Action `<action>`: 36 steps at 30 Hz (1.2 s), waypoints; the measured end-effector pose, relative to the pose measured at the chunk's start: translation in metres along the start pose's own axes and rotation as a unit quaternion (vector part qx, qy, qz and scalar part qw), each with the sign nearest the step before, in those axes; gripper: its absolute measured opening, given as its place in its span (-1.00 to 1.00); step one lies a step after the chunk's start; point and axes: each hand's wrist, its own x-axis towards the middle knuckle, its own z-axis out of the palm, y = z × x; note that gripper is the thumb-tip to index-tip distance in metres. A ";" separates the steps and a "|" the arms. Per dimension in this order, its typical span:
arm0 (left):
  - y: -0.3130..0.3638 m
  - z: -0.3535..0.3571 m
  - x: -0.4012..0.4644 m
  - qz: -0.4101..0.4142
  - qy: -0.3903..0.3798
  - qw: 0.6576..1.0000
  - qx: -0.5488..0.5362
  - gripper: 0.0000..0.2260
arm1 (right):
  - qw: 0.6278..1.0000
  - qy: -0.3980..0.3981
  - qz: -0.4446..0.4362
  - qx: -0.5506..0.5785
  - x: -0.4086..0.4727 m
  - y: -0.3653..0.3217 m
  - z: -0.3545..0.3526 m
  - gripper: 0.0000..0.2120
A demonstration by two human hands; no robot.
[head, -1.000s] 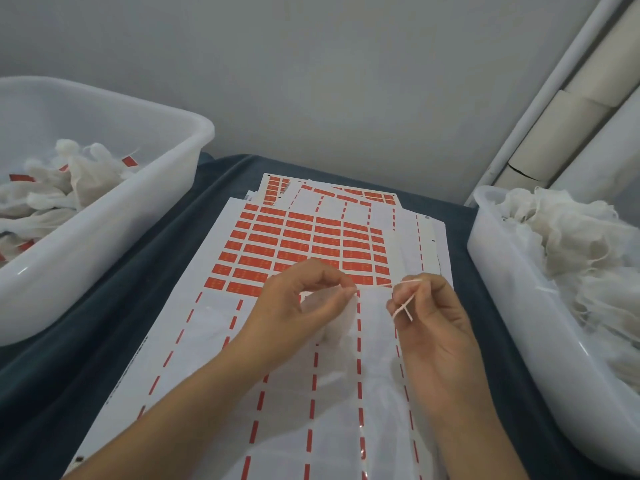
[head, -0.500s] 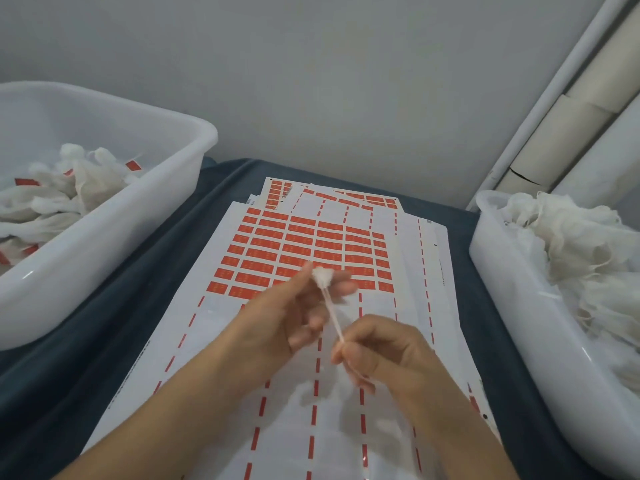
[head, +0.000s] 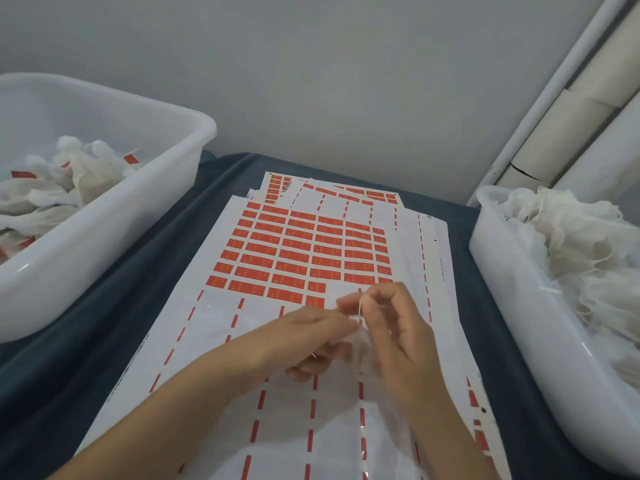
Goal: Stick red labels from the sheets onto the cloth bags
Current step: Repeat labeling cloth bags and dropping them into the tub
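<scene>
In the head view I see both hands meet over the near half of the worktop, above the label sheet (head: 301,258). My left hand (head: 311,337) curls its fingers around a small cloth bag (head: 360,344), thin and hard to see. My right hand (head: 391,327) pinches the bag's drawstring (head: 360,308), which stands nearly upright. The remaining red labels (head: 294,258) lie just beyond the fingers, toward the far edge, so I judge the right hand is nearer to peel one.

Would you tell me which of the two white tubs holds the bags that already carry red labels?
The left tub; red labels show among its bags, none in the right tub.
</scene>
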 end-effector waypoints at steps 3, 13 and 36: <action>-0.003 0.000 -0.001 0.043 -0.007 0.999 0.020 -0.74 | 0.999 0.037 0.025 -0.021 0.001 0.003 0.001 -0.85; -0.011 0.003 0.001 0.161 0.023 0.986 0.041 -0.84 | 0.993 0.032 0.107 0.030 0.007 0.007 -0.003 -0.75; -0.015 0.004 0.007 0.143 0.036 0.989 0.019 -0.82 | 0.997 -0.048 0.040 -0.046 0.005 0.008 -0.014 -0.74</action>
